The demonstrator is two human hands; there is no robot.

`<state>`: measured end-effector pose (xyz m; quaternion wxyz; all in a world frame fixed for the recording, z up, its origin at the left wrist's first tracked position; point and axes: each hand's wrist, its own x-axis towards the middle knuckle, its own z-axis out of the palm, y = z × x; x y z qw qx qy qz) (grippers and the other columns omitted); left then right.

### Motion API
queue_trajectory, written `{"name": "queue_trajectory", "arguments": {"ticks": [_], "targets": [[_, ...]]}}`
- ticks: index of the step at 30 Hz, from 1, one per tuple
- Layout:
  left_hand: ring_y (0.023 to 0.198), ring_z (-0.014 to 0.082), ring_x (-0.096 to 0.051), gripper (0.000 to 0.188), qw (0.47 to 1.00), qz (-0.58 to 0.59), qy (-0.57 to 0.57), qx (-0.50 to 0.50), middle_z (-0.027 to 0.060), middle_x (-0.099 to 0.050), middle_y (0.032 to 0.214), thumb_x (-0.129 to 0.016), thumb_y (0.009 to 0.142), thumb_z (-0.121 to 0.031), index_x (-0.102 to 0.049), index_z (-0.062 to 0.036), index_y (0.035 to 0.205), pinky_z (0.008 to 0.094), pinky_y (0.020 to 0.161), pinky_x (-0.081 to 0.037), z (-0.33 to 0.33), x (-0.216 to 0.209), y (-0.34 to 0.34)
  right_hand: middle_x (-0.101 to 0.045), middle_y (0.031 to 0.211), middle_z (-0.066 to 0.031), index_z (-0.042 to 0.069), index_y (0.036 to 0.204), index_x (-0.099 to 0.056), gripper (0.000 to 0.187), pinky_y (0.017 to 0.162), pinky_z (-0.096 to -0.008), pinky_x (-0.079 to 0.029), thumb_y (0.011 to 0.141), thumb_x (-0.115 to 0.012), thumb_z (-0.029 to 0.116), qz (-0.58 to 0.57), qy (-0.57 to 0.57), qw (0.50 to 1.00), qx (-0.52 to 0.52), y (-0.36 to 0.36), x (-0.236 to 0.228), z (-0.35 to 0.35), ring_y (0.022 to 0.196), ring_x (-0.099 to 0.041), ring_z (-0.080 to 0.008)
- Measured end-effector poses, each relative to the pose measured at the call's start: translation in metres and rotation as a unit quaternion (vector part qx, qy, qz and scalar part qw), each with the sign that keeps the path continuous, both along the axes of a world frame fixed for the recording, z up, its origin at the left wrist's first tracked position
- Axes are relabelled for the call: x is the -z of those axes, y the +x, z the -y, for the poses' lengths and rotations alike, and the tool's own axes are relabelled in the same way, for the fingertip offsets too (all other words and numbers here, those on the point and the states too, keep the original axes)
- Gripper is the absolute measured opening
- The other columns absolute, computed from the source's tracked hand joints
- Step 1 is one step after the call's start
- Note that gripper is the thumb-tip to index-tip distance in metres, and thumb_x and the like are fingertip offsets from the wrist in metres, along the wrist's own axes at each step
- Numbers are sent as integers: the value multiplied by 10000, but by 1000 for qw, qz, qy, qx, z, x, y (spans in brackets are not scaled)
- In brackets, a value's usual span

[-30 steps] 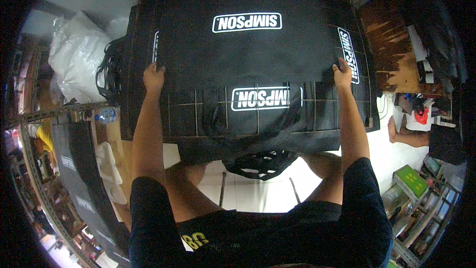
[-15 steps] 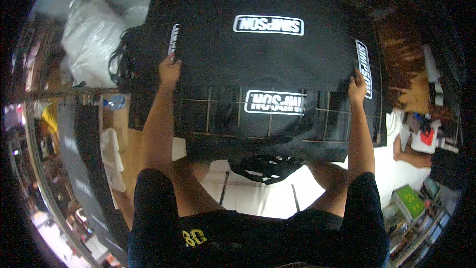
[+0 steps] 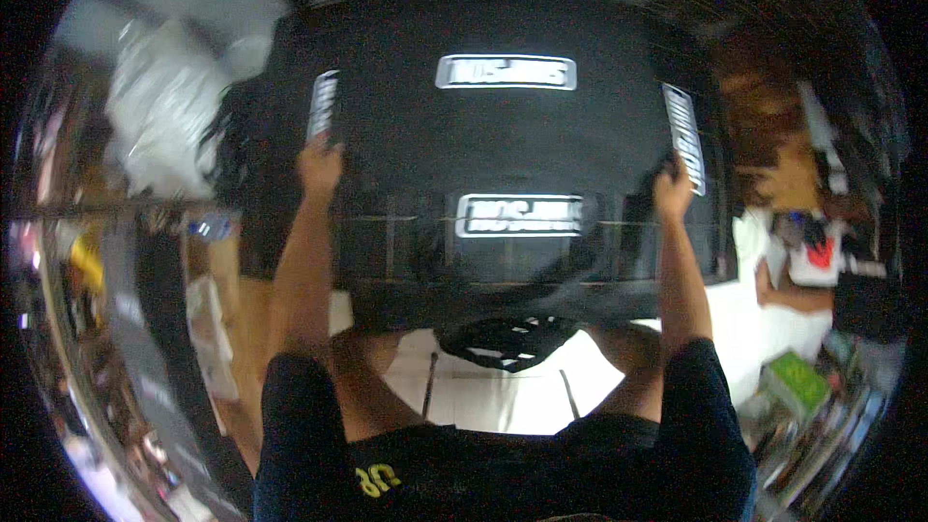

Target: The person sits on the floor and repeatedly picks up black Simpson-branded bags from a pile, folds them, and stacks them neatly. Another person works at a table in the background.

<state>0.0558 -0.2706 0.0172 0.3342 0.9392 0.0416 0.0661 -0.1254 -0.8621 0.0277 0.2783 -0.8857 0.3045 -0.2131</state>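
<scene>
A broad black sheet (image 3: 503, 135), which looks like fabric, stretches in front of me with white-framed printed labels along its far part and both sides. My left hand (image 3: 319, 166) is closed on it beside the left label, fingers pinched on the material. On the other side my right hand (image 3: 675, 191) grips it next to the right label. Nearer to me lies another black panel (image 3: 406, 256), crossed by thin grid lines and bearing a similar label (image 3: 519, 216). Motion blur softens the fingers and the sheet's near edge.
Between my legs hangs a black bundle with holes (image 3: 466, 340), above a white surface (image 3: 503, 401). Crumpled clear plastic (image 3: 159, 106) lies at far left. Long black material (image 3: 150, 329) runs down the left side. A green box (image 3: 797, 382) and what looks like a bare limb (image 3: 797, 298) are at right.
The picture has shifted and grown blurrier. Both hands, with the sheet still gripped, sit slightly lower and further left in the view.
</scene>
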Motion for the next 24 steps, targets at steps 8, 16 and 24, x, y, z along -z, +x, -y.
{"name": "queue_trajectory", "arguments": {"ticks": [8, 16, 24], "targets": [[879, 197, -630, 432, 998, -56, 3, -9, 178, -664, 924, -676, 767, -77, -563, 4, 1176, 332, 783, -464, -5, 8, 12, -643, 955, -198, 105, 1137, -600, 355, 782, -417, -476, 784, -569, 120, -4, 12, 998, 67, 16, 5, 5, 883, -622, -355], [834, 205, -633, 414, 999, -15, 4, -29, 173, -665, 891, -675, 772, -91, -578, -18, 1168, 326, 777, -464, -17, 18, 16, -616, 1073, -193, 108, 1153, -592, 378, 870, -389, -457, 775, -589, 127, -19, 0, 999, 29, 16, -4, 3, 998, -593, -346], [747, 270, -645, 420, 990, -90, -97, -57, 161, -669, 885, -665, 707, -147, -610, -33, 1108, 355, 707, -494, 18, -25, -1, -623, 1088, -144, 42, 1257, -498, 466, 853, -323, -447, 794, -517, 96, -87, 93, 992, -1, 10, 6, 15, 975, -596, -227]]}}
